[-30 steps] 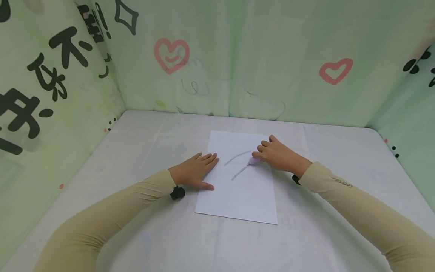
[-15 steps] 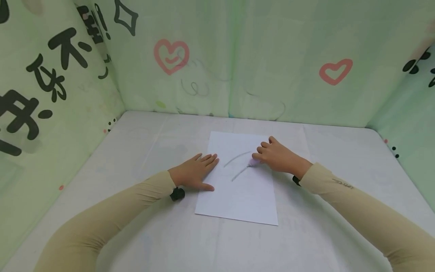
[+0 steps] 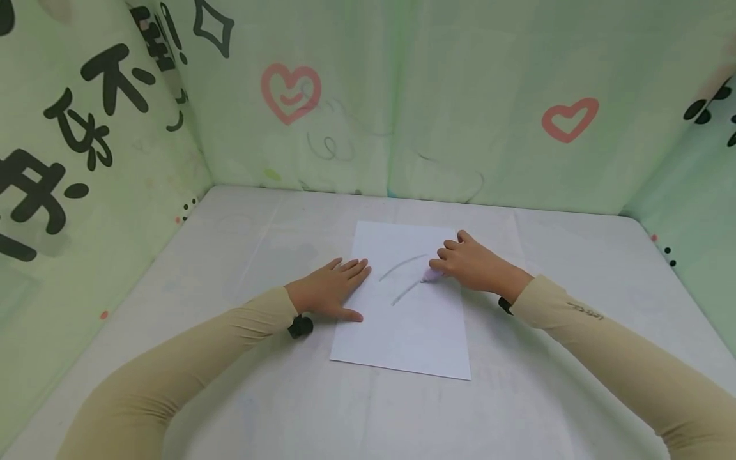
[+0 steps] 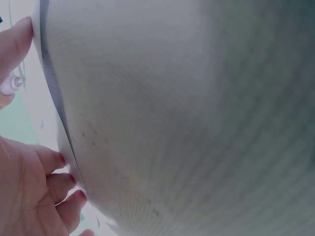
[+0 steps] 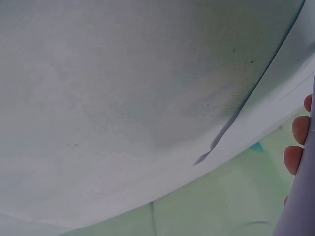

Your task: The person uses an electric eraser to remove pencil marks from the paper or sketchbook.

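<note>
From where I stand, the right hand (image 3: 474, 263) has its grip closed around a pale purple marker (image 3: 432, 275), whose tip meets the upper end of a short gray stroke (image 3: 407, 292) on a white sheet (image 3: 402, 342). A second, curved stroke (image 3: 400, 264) runs above the first, apart from it. The left hand (image 3: 328, 291) grasps nothing; its fingers are spread, lying over the sheet's left edge, the thumb reaching onto the paper. Beige sleeves (image 3: 230, 332) cover both arms. The sheet lies near the middle of a white tabletop (image 3: 276, 402), and pale green walls (image 3: 471, 51) rise around, marked with pink hearts (image 3: 291, 94) and black lettering (image 3: 115, 80).
</note>
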Motion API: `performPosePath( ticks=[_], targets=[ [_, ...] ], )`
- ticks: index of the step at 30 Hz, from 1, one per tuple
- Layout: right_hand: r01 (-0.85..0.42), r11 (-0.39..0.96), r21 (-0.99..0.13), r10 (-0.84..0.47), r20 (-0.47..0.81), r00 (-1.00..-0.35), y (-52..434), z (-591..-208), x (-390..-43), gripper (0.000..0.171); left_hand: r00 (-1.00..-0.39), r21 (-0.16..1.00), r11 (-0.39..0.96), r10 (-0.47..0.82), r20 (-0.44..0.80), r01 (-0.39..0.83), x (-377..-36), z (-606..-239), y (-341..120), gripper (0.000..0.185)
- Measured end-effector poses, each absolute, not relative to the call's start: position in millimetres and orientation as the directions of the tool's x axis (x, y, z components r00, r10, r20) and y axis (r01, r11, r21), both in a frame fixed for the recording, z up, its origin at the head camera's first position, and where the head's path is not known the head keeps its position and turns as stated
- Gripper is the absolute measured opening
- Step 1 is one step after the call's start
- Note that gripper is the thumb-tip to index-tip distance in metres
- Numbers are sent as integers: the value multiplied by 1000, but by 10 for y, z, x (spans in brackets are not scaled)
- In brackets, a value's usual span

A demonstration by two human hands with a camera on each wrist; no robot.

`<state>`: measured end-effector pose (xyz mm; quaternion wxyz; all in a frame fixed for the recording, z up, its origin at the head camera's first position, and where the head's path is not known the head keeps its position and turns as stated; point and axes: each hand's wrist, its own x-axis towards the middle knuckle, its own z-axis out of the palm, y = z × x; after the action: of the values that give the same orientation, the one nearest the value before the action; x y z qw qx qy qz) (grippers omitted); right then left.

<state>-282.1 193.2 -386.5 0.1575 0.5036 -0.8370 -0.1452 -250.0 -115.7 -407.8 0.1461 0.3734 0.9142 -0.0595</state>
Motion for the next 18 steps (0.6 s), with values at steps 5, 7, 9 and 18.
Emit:
performPosePath(
  ticks=[5,7,9,18],
  targets=[
    [-797,454,398,-888,132,-440,1893,-3861,-2840,23,-679,9,718,662,-318,696,-2493,-4065,-1148,97],
    [-796,457,397,-887,130,-444,1887,-3858,-2839,23,-677,10,716,665,-314,698,-2488,-4063,-1146,97],
    [-795,457,398,-886,123,-447,1890,-3851,-2832,22,-676,8,713,668,-312,701,-2485,-4058,-1144,97],
    [-799,444,405,-891,109,-440,1923,-3834,-2793,24,-670,16,707,677,-305,707,-2484,-4055,-1158,96]
  ],
)
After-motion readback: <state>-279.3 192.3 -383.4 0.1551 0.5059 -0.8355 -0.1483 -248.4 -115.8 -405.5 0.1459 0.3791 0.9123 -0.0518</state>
